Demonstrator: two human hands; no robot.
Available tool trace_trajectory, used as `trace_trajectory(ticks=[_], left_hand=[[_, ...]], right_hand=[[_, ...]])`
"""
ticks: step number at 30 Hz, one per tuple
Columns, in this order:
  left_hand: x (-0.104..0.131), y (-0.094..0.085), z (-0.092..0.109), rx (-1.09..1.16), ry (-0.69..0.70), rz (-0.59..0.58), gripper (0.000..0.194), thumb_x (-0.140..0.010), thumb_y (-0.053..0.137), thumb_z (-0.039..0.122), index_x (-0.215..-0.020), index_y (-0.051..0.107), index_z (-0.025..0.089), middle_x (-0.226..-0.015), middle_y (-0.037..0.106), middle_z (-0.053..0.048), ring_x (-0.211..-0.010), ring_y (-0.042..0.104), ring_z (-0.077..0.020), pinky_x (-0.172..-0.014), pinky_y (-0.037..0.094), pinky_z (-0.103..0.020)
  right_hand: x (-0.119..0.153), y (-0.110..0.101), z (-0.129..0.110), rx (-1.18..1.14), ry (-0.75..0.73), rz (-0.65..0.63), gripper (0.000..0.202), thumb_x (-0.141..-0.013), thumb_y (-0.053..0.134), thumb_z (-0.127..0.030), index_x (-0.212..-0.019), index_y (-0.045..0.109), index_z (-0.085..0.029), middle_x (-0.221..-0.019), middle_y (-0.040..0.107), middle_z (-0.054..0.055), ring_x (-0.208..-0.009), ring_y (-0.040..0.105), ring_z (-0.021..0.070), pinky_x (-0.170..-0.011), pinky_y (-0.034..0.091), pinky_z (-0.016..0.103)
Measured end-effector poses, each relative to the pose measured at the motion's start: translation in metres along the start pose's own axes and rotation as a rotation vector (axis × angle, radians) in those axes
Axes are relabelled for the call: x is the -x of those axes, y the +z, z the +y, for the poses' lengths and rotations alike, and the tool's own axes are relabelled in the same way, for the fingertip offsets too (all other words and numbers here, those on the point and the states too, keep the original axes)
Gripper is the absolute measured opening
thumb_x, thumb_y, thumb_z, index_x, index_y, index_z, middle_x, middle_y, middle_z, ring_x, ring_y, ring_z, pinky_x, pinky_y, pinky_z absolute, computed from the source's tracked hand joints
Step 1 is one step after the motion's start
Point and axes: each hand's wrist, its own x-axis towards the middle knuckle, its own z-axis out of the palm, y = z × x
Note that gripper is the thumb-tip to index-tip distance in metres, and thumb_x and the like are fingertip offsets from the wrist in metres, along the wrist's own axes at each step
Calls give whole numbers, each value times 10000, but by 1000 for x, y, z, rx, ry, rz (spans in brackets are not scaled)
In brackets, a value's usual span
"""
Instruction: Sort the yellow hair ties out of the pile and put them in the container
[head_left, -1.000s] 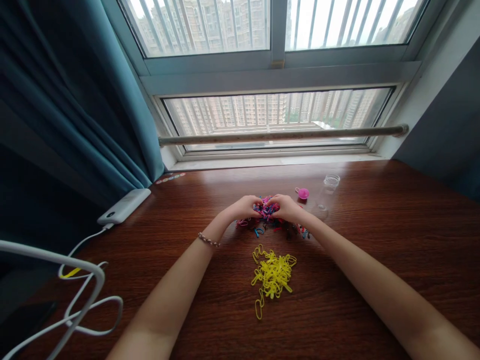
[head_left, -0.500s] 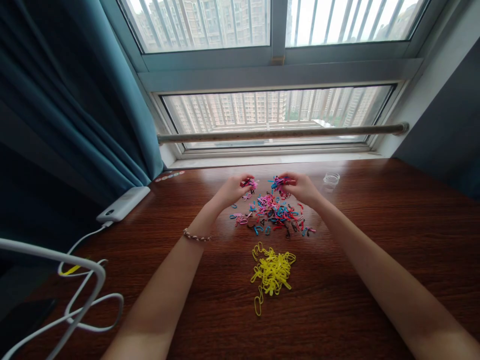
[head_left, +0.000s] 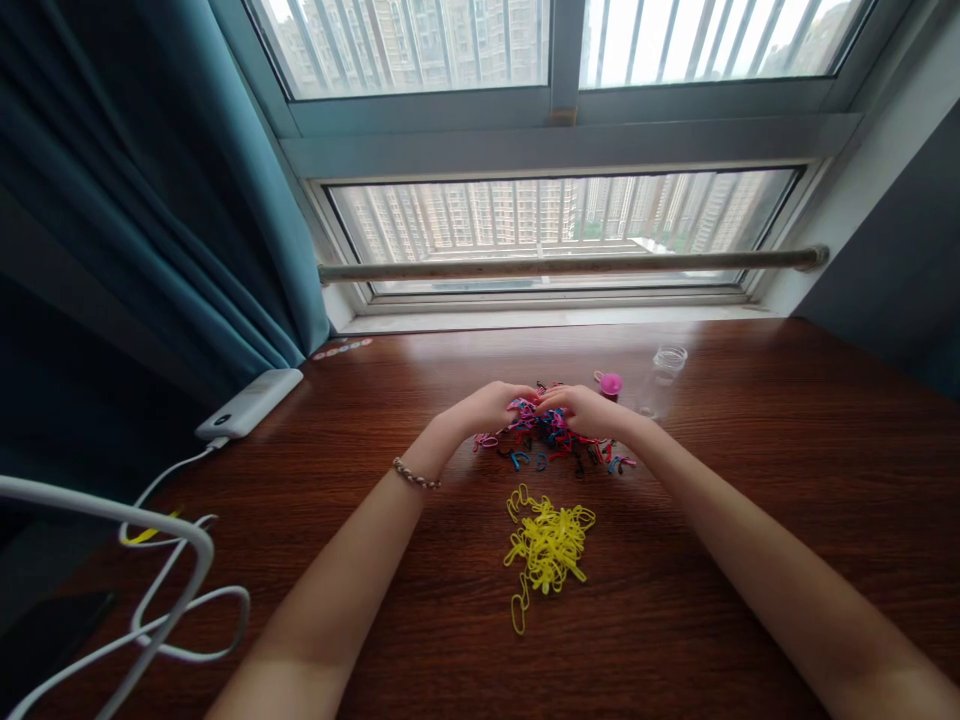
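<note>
A heap of small mixed-colour rubber bands (head_left: 545, 430), pink, blue, red and black, lies on the brown table. My left hand (head_left: 499, 405) curls over its left side, with pink bands gathered at the fingertips. From the right, my right hand (head_left: 585, 408) bends over the same heap, its fingers closed on part of it. The two sets of fingertips nearly meet above the bands and partly hide them. Closer to me is a separate loose pile of yellow rubber bands (head_left: 551, 548), which neither hand touches.
Behind my right hand stand a pink round item with a loop (head_left: 610, 384) and a clear jar (head_left: 666, 375). On the left lie a white power bank (head_left: 249, 405) and a looping white cable (head_left: 196, 590). A window with a rail (head_left: 570, 266) borders the table's far edge.
Both hands have come nearer to me and closer together, down onto the mixed heap with the bunches they held. The pink item, hidden before, now shows behind my right hand.
</note>
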Motion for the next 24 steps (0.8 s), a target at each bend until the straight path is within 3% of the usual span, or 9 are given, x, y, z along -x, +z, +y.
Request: trace_trajectory(ticks=[3,10,15,19,21,24], left_hand=[[0,2,-4,-2,-39,-61,395,-710,459,95,-1051,623,208,-1005,668,-17,-900,598,-149,-790,426,-211],[1,-5,-16,-55,-125,-63,205,-674,568,211,-824,706,201,-738,690,-22,-661,598,-144,-634,419,-221],[-2,-4,-15,-188,-183,-7,106,-644,614,225,-697,707,218,-652,666,-21,-644,574,-159,-708,405,-278],[-7,11,-3,-281,-194,157,122,-727,582,281,-714,687,219,-771,652,-40,-818,555,-198,-906,303,-419],[-11,25,5,-322,-217,269,184,-766,554,350,-781,673,210,-882,625,-66,-916,516,-222,-939,249,-466],[-16,45,11,-327,-284,319,237,-763,561,397,-846,648,192,-937,588,-84,-953,482,-233,-927,260,-462]], right_hand=[[0,2,4,27,32,-101,570,-533,388,35,-952,692,-204,-1095,637,-7,-1039,563,168,-945,374,230],[8,-21,9,42,189,-174,427,-550,417,9,-745,731,-204,-986,681,-6,-958,602,175,-851,425,234],[14,-34,10,33,216,-273,417,-556,427,21,-703,732,-221,-916,699,-10,-938,609,176,-824,438,237],[19,-43,11,59,232,-262,411,-570,440,35,-676,730,-237,-826,709,-17,-872,628,173,-849,430,260],[20,-46,10,61,236,-237,405,-579,448,32,-682,730,-241,-798,710,-19,-842,632,172,-850,433,269],[22,-51,6,44,242,-200,391,-591,460,21,-697,730,-241,-773,709,-22,-792,635,164,-829,446,265]])
